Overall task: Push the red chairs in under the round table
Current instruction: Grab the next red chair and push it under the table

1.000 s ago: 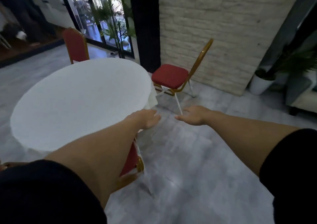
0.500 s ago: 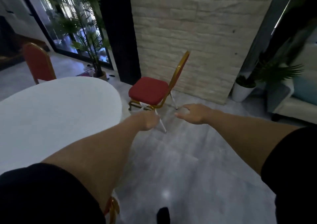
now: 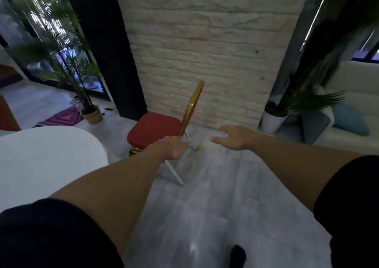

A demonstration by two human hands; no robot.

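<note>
Fingers of your right hand spread, touching nothing; left hand loosely curled, empty, before the red chair.

A pale rough stone-brick wall is filling the middle of the view, with a black pillar standing at its left. Daylight is coming through tall glass doors, where a palm in a woven basket pot is standing beside a purple patterned rug. Grey marbled floor tiles are shining. At right, a white-potted plant is sitting near a cream sofa with a blue cushion.
</note>
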